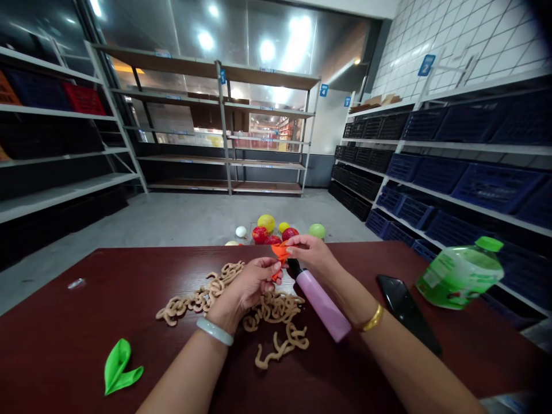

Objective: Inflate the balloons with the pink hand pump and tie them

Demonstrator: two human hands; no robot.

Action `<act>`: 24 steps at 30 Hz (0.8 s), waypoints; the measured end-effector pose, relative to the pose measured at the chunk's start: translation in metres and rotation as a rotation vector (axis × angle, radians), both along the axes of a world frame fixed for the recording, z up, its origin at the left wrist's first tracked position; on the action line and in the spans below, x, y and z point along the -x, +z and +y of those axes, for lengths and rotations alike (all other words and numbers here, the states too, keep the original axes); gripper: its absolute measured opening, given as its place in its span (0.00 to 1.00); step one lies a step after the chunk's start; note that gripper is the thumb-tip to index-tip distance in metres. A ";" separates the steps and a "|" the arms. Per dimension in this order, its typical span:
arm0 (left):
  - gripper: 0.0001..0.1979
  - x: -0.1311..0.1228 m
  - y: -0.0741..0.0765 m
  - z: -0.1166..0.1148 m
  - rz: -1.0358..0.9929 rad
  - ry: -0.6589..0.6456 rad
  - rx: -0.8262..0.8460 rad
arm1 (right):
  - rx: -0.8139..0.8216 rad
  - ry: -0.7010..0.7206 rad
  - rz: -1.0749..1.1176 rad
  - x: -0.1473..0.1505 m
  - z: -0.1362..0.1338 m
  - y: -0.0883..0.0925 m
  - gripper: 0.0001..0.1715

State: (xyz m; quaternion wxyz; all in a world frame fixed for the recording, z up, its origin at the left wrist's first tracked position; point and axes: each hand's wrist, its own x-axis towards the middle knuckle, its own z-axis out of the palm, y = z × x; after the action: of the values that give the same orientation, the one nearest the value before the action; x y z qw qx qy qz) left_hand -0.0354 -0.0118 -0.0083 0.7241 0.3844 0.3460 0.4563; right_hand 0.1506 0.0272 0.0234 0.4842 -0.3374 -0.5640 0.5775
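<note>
My left hand [259,280] and my right hand [314,253] are raised over the far middle of the table, close together. Pinched between the fingertips of both is a small, limp orange piece of thin material [280,252], partly covered by the fingers. Beneath and around my left hand spread many curled beige pieces [276,307], some linked in chains. Under my right forearm a pink cylinder with a black tip [323,305] lies slanted on the table. A folded bright green piece of thin material [118,368] rests at the near left.
On the dark red table [56,345] lie a black phone [407,310] and a green-capped bottle [461,273] at the right, and a small clear wrapper [76,283] at the left. Past the far edge are several coloured round things [266,223]. Shelves with crates [495,184] line the sides.
</note>
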 end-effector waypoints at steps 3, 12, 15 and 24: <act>0.15 -0.003 -0.001 -0.005 0.033 -0.139 0.043 | -0.026 -0.069 -0.021 -0.007 0.003 0.000 0.14; 0.15 -0.025 -0.004 -0.020 -0.054 -0.274 0.139 | 0.124 -0.117 0.187 -0.031 0.007 -0.005 0.23; 0.15 -0.027 -0.008 -0.020 -0.078 -0.267 0.179 | 0.170 -0.099 0.298 -0.032 0.004 -0.002 0.22; 0.12 -0.032 0.003 -0.027 -0.127 -0.211 0.172 | 0.172 0.063 0.381 -0.026 -0.004 -0.006 0.13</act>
State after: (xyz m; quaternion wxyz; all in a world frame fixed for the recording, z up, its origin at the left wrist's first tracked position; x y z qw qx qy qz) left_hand -0.0031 -0.0393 -0.0055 0.8186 0.3255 0.2949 0.3700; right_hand 0.1769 0.0236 0.0171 0.5331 -0.2445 -0.4212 0.6918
